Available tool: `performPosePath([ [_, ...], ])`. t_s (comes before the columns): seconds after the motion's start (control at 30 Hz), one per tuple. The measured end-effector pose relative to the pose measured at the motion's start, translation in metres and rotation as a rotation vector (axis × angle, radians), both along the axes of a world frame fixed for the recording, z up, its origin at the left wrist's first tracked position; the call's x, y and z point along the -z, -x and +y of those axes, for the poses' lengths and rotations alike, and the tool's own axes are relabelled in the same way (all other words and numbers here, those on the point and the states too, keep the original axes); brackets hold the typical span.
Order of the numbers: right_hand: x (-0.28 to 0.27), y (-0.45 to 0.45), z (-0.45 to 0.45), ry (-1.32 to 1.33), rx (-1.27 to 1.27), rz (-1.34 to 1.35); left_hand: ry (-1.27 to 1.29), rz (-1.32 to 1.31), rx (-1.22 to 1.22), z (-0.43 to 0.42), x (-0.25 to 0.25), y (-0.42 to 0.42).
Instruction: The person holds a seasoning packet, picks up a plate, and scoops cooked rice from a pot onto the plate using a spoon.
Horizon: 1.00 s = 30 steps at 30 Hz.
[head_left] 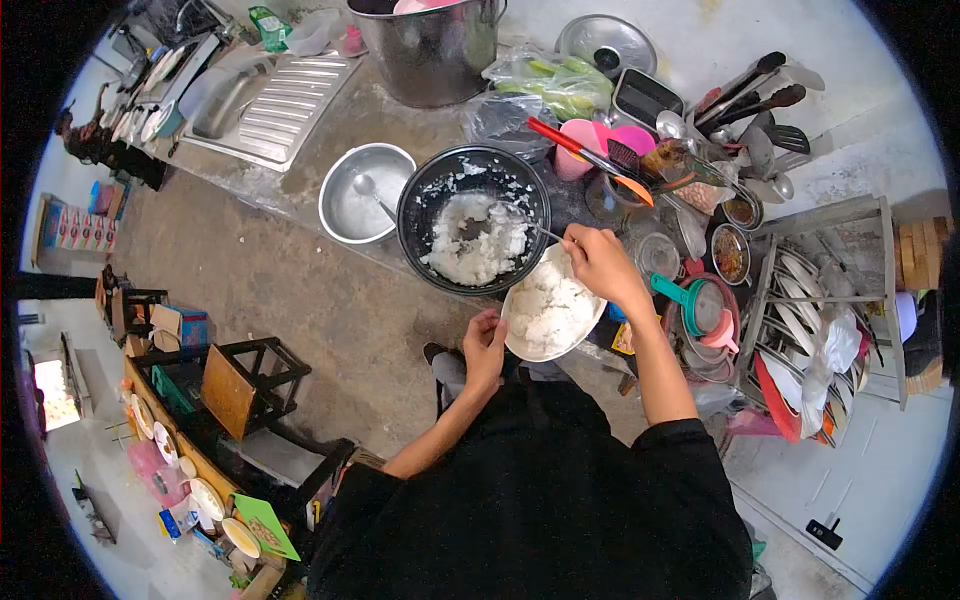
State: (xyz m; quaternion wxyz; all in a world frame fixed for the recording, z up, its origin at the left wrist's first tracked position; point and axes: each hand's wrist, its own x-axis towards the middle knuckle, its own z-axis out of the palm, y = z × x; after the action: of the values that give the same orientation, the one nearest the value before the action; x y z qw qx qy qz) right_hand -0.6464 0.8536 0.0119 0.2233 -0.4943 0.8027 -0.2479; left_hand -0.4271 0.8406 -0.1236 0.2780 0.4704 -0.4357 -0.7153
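The white bowl (540, 357), heaped with white food (550, 310), is just beside the black bowl (412, 215), which holds more of it. The left hand (484, 345), fingers bent, touches the white bowl's left rim; how firmly, I cannot tell. The right hand (600, 262) is closed on a metal handle (547, 233) at the black bowl's rim, its forearm slanting up and inward. Farther off, the lettering on a green packet (268, 28) is too small to read.

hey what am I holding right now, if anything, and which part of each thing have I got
Your left hand holds the white bowl by its left edge; your right hand grips a thin metal utensil by its handle.
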Motion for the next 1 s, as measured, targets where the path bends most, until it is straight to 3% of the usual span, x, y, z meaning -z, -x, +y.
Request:
performPosePath([
  [0.03,0.000,0.000,0.000,-0.014,-0.009,0.022,0.003,-0.002,-0.005,-0.003,-0.008,-0.007],
  [0.1,0.000,-0.003,-0.001,-0.021,-0.035,0.122,-0.276,-0.056,0.204,-0.009,-0.022,-0.017],
  [0.23,0.005,-0.007,-0.015,0.023,-0.186,0.472,-0.100,-0.121,0.146,-0.014,-0.030,-0.025],
  [0.33,-0.001,-0.014,-0.041,-0.062,-0.294,0.605,-0.029,-0.064,-0.189,-0.028,-0.049,-0.030],
  [0.57,0.049,-0.010,-0.099,-0.001,-0.414,0.586,0.114,-0.070,-0.282,-0.054,-0.083,-0.033],
  [0.7,0.062,-0.027,-0.095,0.021,-0.520,0.449,0.254,-0.088,-0.260,-0.074,-0.064,-0.031],
  [0.77,0.057,-0.031,-0.088,0.049,-0.572,0.413,0.479,-0.262,-0.146,-0.085,-0.038,-0.034],
  [0.87,0.042,-0.032,-0.085,0.046,-0.540,0.435,0.590,-0.361,-0.103,-0.086,-0.049,-0.030],
  [0.97,0.040,-0.027,-0.083,0.178,-0.482,0.491,0.492,-0.297,-0.197,-0.081,-0.056,-0.023],
  [1.0,0.036,-0.025,-0.086,0.105,-0.467,0.465,0.492,-0.299,-0.197,-0.082,-0.057,-0.022],
])
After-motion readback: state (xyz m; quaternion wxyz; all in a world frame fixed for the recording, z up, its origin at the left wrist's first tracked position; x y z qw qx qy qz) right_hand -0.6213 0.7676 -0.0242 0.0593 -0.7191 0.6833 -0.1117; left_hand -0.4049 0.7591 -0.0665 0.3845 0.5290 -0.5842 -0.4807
